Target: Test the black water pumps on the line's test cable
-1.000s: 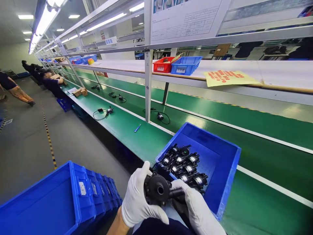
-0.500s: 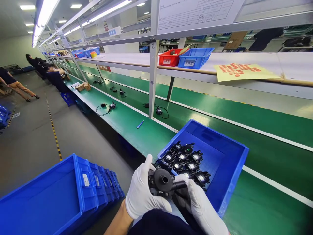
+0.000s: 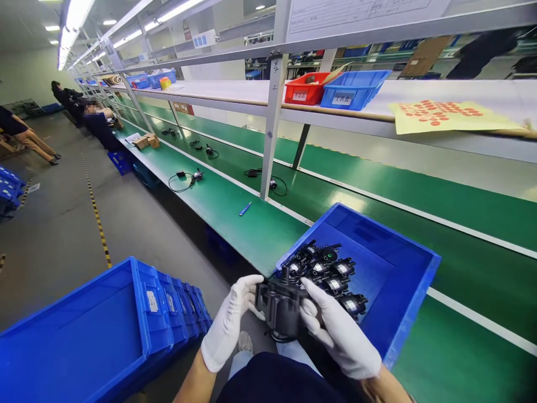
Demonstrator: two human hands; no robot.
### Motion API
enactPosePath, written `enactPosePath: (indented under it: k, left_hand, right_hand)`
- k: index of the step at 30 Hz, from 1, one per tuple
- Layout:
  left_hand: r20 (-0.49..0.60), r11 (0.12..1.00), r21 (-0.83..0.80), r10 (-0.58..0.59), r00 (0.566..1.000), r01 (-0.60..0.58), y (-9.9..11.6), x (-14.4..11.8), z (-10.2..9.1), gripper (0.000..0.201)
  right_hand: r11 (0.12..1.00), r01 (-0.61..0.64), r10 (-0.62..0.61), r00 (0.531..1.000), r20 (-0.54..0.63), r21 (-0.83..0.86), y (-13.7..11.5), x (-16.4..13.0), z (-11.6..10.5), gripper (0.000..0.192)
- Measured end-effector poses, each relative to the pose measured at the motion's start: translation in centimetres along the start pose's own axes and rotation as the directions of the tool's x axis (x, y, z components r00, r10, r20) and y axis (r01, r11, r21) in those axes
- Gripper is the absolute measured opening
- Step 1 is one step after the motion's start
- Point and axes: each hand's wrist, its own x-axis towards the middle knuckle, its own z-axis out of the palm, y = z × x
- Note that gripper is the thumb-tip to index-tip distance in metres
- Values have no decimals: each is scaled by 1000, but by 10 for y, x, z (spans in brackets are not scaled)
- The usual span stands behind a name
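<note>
A black water pump (image 3: 283,310) is held upright in front of my body, its round nozzle pointing up. My left hand (image 3: 232,316), in a white glove, has its fingers closed on the flange at the pump's left side. My gloved right hand (image 3: 338,330) grips the pump from the right, with the thumb near its top. Just beyond my hands stands a blue bin (image 3: 390,280), tilted in view. Several similar black pumps (image 3: 335,284) with white labels lie in its left part, partly hidden by my right hand.
Stacked blue crates (image 3: 140,319) stand at the lower left. On the green bench (image 3: 226,215) lie a blue pen-like tool (image 3: 245,209) and corded devices (image 3: 197,176). A red bin (image 3: 304,89) and a blue tray (image 3: 354,89) sit on the shelf. People are farther left.
The pump has been turned in my hands: its round nozzle faced me and now points up, with the body's side showing. My view has shifted slightly.
</note>
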Motion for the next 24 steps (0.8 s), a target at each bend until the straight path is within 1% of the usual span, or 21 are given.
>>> enactPosePath:
  k: [2,3,4,6,7,8,9,11,12,13,14,15,16,17,18,19,20,21,22,23,24]
  left_hand:
    - [-34,993,116,13,999,-9,-1,0,2,66]
    - [-49,990,141,23,999,-16,-2,2,4,66]
    - [-58,995,103,16,998,-10,-4,5,6,65]
    - [-46,995,-94,-44,998,40,-13,16,11,57]
    - [-17,974,-212,-91,996,85,-20,22,14,55]
    - [37,930,-338,-142,989,146,-27,28,16,57]
    - [108,861,-462,-184,977,213,-35,33,18,58]
    - [237,672,-668,-214,948,319,-51,40,21,47]
    - [284,558,-753,-204,937,350,-58,42,22,38]
    - [311,461,-810,-186,932,362,-62,43,23,31]
    - [318,412,-837,-172,932,361,-65,44,23,27]
    - [312,403,-845,-165,936,353,-66,45,24,26]
    - [303,428,-835,-166,938,345,-64,45,25,27]
    - [277,491,-809,-170,946,325,-59,45,25,29]
    - [225,597,-752,-166,960,280,-52,43,26,35]
    - [154,717,-664,-148,977,213,-43,39,27,41]
    - [79,815,-562,-114,990,139,-32,34,28,47]
    - [10,893,-446,-62,998,60,-19,28,27,50]
    - [-39,946,-324,3,999,-16,-6,21,26,53]
    - [-43,975,-213,60,997,-68,7,16,23,57]
    - [-8,987,-129,92,996,-92,18,14,19,63]
  right_hand:
    - [997,51,-52,998,-20,-62,-2,0,7,64]
    - [990,85,-88,996,-20,-109,-2,-2,11,65]
    - [979,119,-123,992,-14,-164,-2,-5,15,66]
    - [948,181,-179,983,33,-263,-1,-11,22,68]
    - [935,202,-195,979,56,-290,0,-14,24,69]
    - [929,221,-207,975,80,-297,1,-18,25,70]
    - [929,235,-215,971,100,-284,2,-22,25,70]
    - [938,246,-220,967,130,-245,3,-29,24,69]
    - [941,245,-219,967,131,-233,3,-33,23,67]
    - [943,242,-216,967,132,-230,3,-36,22,65]
    - [944,236,-211,969,126,-232,2,-38,21,61]
    - [939,238,-217,970,109,-249,2,-40,20,58]
    - [929,251,-234,968,95,-273,2,-39,19,56]
    - [915,271,-257,963,86,-299,2,-38,18,53]
    - [899,292,-279,956,88,-326,2,-35,18,48]
    - [883,313,-301,949,91,-349,2,-32,19,39]
    - [869,332,-319,943,98,-366,1,-29,21,29]
    - [859,348,-330,937,114,-376,-1,-26,23,26]
    - [850,362,-335,932,139,-382,-5,-25,25,29]
    - [840,381,-336,924,181,-386,-9,-27,27,31]
    - [838,401,-337,914,228,-370,-15,-30,29,30]
